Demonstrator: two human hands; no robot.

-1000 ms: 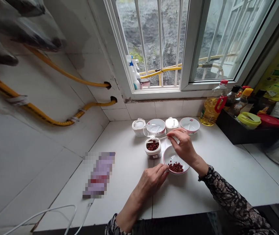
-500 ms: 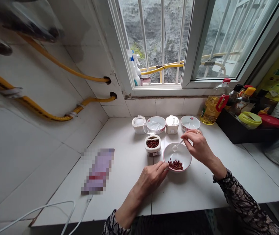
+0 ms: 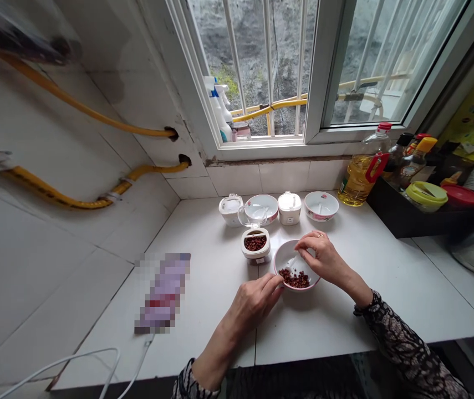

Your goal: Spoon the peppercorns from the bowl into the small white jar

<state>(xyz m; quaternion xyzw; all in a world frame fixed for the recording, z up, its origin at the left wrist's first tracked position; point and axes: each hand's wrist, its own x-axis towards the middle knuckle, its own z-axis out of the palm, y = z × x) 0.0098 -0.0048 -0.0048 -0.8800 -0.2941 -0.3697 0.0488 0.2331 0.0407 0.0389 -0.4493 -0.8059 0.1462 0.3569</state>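
Observation:
A white bowl (image 3: 280, 256) with a pink rim stands on the counter, reddish-brown peppercorns (image 3: 300, 280) gathered at its near side. The fingers of my left hand (image 3: 257, 296) grip the bowl's near-left rim. My right hand (image 3: 321, 256) is over the bowl's right side, pinching a small white spoon (image 3: 292, 262); its tip is down at the peppercorns, and its handle is mostly hidden by the fingers. Just left of the bowl stands an open seasoning jar (image 3: 256, 256), full of the same peppercorns, its clear lid tipped back.
Behind are two more lidded jars (image 3: 290, 209) and two flowered bowls (image 3: 322, 208). An oil bottle (image 3: 355, 177) and a black box (image 3: 386, 213) of sauces stand at the right. On the left lies a blurred purple phone-like thing (image 3: 164, 293) with a white cable (image 3: 141, 360).
My right hand has moved left and down, lowering the spoon from the bowl's upper part into the peppercorns. My left hand stays on the rim. The view has shifted slightly.

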